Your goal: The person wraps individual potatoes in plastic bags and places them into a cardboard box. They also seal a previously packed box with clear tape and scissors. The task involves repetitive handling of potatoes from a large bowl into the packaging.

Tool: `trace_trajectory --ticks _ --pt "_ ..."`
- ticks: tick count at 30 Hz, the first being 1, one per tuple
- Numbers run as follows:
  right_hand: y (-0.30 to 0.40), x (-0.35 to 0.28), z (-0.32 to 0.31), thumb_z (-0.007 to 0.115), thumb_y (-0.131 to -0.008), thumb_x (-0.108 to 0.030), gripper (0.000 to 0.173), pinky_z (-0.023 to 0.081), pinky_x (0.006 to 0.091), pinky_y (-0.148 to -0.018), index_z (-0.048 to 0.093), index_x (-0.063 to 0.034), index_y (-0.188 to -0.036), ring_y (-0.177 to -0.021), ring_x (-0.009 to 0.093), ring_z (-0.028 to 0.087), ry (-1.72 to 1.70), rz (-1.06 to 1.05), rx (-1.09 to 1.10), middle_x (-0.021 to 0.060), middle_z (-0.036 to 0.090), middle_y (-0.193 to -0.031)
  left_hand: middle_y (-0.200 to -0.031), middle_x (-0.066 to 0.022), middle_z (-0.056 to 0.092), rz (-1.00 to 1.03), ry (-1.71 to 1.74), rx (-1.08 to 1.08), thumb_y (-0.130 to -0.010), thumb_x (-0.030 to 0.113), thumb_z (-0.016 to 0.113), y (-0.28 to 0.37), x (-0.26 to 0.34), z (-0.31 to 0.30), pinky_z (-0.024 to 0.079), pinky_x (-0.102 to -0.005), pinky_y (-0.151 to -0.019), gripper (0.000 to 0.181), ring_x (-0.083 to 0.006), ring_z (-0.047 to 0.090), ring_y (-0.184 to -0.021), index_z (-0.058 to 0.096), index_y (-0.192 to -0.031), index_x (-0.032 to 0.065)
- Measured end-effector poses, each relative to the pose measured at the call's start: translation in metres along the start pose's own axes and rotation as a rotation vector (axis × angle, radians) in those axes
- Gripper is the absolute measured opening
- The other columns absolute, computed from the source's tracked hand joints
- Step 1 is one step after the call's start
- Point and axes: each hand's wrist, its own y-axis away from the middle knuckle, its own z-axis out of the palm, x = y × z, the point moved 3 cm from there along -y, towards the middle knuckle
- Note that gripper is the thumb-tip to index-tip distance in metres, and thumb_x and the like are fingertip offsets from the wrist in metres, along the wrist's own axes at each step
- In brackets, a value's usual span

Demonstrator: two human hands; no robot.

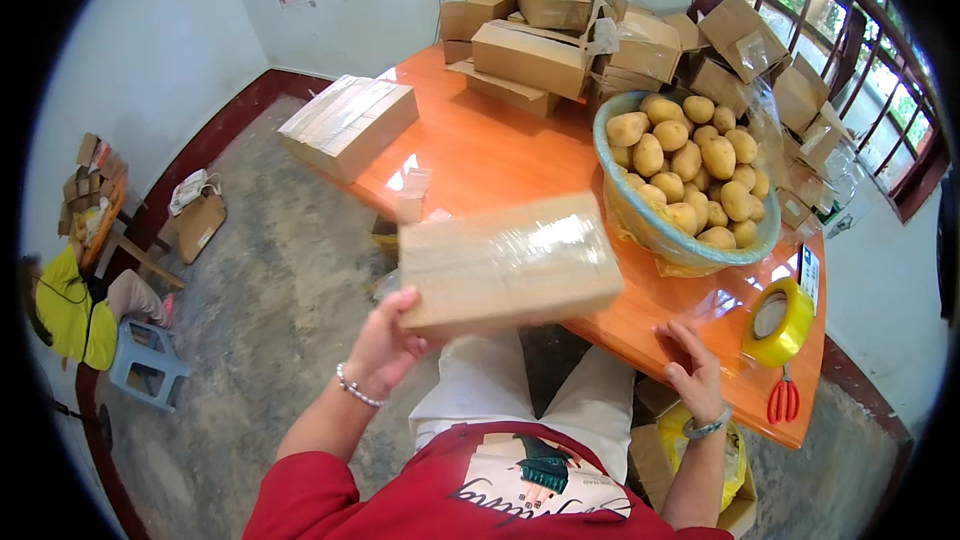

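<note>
My left hand grips the near left corner of a taped cardboard box, which is tilted over the front edge of the orange table. Clear tape shines across the box's upper face. To the right of it, my right hand is at the table edge with fingers apart and nothing in it. Near that hand are a roll of yellow packing tape and red-handled scissors. Beyond them stands a blue-rimmed basin heaped with potatoes.
Another taped box sits at the table's left edge. Several cardboard boxes are piled at the back, below a barred window. At far left a person is beside a blue plastic stool. An open carton stands below the table.
</note>
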Motion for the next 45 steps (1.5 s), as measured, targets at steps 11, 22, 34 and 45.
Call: trace_trajectory --ticks 11,22,34,45 --pt "-0.007 -0.014 0.005 0.069 -0.077 -0.017 0.039 0.027 0.0447 -0.109 0.062 -0.0019 -0.113 -0.108 0.029 0.057 0.497 -0.161 0.048 0.0143 0.064 -0.109 -0.115 -0.0108 0.053 0.484 0.033 0.376 -0.080 0.046 0.066 -0.066 0.132 -0.066 0.050 -0.0385 -0.080 0.061 -0.0229 0.054 -0.101 0.048 -0.120 0.0042" --pt "-0.007 -0.016 0.010 0.070 -0.075 -0.015 0.034 0.029 0.0478 -0.108 0.065 -0.0027 -0.107 -0.109 0.031 0.057 0.643 -0.233 0.081 0.0148 0.065 -0.107 -0.121 -0.0090 0.051 0.620 0.204 0.523 -0.076 0.043 0.070 -0.139 0.271 -0.099 0.044 -0.0440 -0.093 0.061 -0.0250 0.050 -0.110 0.049 -0.123 0.0109" --pt "-0.008 -0.018 0.014 0.069 -0.073 -0.012 0.033 0.032 0.0489 -0.106 0.066 -0.0038 -0.104 -0.107 0.030 0.058 0.685 -0.212 0.123 0.0122 0.066 -0.105 -0.135 -0.0064 0.044 0.509 0.129 0.663 -0.075 0.048 0.068 -0.211 0.297 -0.161 0.037 -0.0456 -0.100 0.070 -0.0253 0.043 -0.122 0.043 -0.132 0.0170" --pt "-0.009 -0.018 0.017 0.070 -0.073 -0.012 0.032 0.034 0.0486 -0.104 0.066 -0.0044 -0.103 -0.106 0.031 0.058 0.706 -0.206 0.149 0.0119 0.066 -0.104 -0.137 -0.0092 0.040 0.506 0.043 0.647 -0.077 0.050 0.064 -0.222 0.299 -0.166 0.036 -0.0490 -0.100 0.069 -0.0275 0.040 -0.125 0.040 -0.133 0.0173"
